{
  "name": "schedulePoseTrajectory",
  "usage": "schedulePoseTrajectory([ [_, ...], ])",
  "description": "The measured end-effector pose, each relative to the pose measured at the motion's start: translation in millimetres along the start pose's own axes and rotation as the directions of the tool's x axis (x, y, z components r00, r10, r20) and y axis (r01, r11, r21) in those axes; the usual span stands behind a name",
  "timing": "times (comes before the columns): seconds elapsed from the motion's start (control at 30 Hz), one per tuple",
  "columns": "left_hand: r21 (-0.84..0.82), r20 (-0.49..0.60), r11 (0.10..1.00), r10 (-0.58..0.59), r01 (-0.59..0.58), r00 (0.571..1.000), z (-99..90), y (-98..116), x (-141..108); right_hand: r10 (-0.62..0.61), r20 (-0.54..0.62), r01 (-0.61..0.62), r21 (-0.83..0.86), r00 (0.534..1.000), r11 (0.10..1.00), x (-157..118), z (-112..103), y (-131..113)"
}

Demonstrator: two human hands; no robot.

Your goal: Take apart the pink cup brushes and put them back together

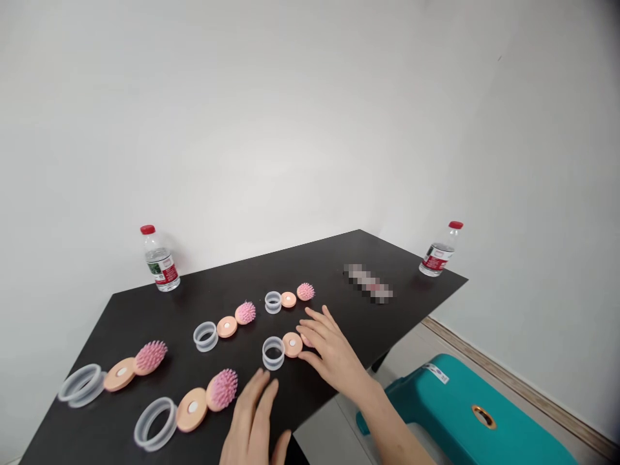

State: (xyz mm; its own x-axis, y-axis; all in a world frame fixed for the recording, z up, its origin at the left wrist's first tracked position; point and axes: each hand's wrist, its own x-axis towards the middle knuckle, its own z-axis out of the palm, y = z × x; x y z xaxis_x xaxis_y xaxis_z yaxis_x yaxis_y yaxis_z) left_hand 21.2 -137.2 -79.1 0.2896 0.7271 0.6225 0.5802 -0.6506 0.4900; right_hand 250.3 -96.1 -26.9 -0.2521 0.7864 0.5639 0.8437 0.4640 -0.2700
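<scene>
Several sets lie on the black table [320,261], each with a clear ring, a peach disc and a pink bristle piece. My right hand [334,355], fingers spread, is over the near right set, partly hiding its bristle piece [307,340]; its fingertips are beside the peach disc [292,345]. Left of that disc is a clear ring [273,353]. Just below this ring, my left hand [254,420] has its fingers apart and holds nothing. To its left are another bristle piece [223,389], a disc [192,409] and a ring [155,423].
One red-capped water bottle [161,261] is at the table's back left, another [437,252] at the right. A pixelated item [368,283] lies between them, toward the right. A teal stool [479,413] is on the floor at the lower right. A white wall rises behind.
</scene>
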Motion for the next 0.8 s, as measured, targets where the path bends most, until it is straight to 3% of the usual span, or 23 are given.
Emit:
schedulePoseTrajectory([
  [0.1, 0.084, 0.109, 0.996, -0.038, 0.029, 0.993, 11.2, -5.6, 39.5, 0.071, -0.105, -0.068, 0.029, 0.992, 0.997, -21.7, 3.5, 11.6],
  [0.17, 0.11, 0.122, 0.987, -0.126, 0.113, 0.984, 19.0, -12.6, 56.7, 0.175, -0.175, -0.17, 0.046, 0.969, 0.984, -40.9, 5.3, 20.0],
  [0.27, 0.137, 0.16, 0.972, -0.212, 0.191, 0.964, 33.6, -24.0, 66.1, 0.316, -0.218, -0.307, 0.076, 0.924, 0.949, -62.2, 6.0, 28.3],
  [0.33, 0.142, 0.165, 0.97, -0.218, 0.195, 0.962, 42.7, -29.5, 65.5, 0.341, -0.195, -0.329, 0.094, 0.919, 0.94, -65.9, 4.7, 29.9],
  [0.53, 0.094, 0.099, 0.986, -0.149, 0.14, 0.984, 50.7, -33.9, 61.6, 0.311, -0.042, -0.305, 0.103, 0.95, 0.947, -35.0, -3.9, 21.0],
  [0.67, 0.058, 0.078, 0.988, -0.148, 0.144, 0.986, 46.7, -32.8, 61.6, 0.128, 0.104, -0.132, 0.036, 0.986, 0.991, -6.6, -3.6, 9.8],
  [0.8, 0.0, 0.058, 0.989, -0.15, 0.15, 0.987, 40.9, -27.8, 63.2, 0.01, 0.235, -0.006, -0.02, 0.972, 1.0, 13.5, 9.5, 7.9],
])
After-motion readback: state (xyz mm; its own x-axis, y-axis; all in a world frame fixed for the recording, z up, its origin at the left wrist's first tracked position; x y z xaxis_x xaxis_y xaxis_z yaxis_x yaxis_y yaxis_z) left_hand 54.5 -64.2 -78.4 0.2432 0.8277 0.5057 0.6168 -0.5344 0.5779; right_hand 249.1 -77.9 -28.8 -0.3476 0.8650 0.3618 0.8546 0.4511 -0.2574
